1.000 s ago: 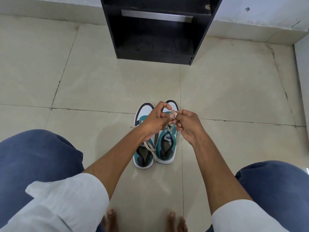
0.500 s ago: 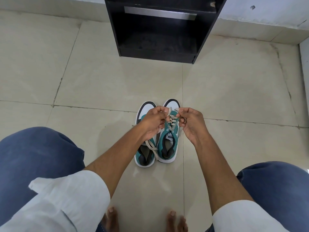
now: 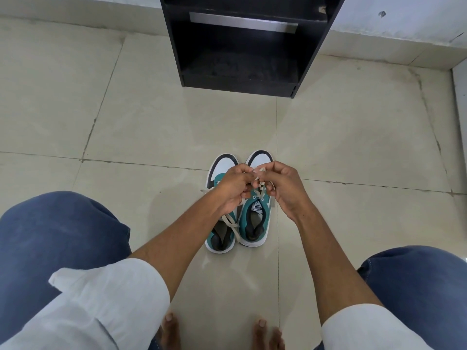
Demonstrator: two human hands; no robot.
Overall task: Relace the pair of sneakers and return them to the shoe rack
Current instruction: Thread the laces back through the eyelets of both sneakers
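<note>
Two teal-and-white sneakers with dark toe rims stand side by side on the tiled floor, toes pointing away from me. The left sneaker [image 3: 220, 237] has a loose cream lace trailing across its opening. Over the right sneaker [image 3: 254, 223], my left hand [image 3: 233, 188] and my right hand [image 3: 284, 189] both pinch the cream lace [image 3: 259, 192], fingertips meeting above the tongue. My hands hide the upper eyelets of both shoes. The black shoe rack [image 3: 242, 44] stands open against the wall straight ahead.
My knees in blue jeans sit at lower left [image 3: 58, 238] and lower right [image 3: 414, 281], and my bare toes [image 3: 171, 327] are near the bottom edge. Beige floor tiles surround the shoes. A white wall plinth [image 3: 394, 49] runs behind the rack.
My hands spread apart over the right sneaker half a second ago, then came back together at the lace above its tongue. The sneakers have not moved.
</note>
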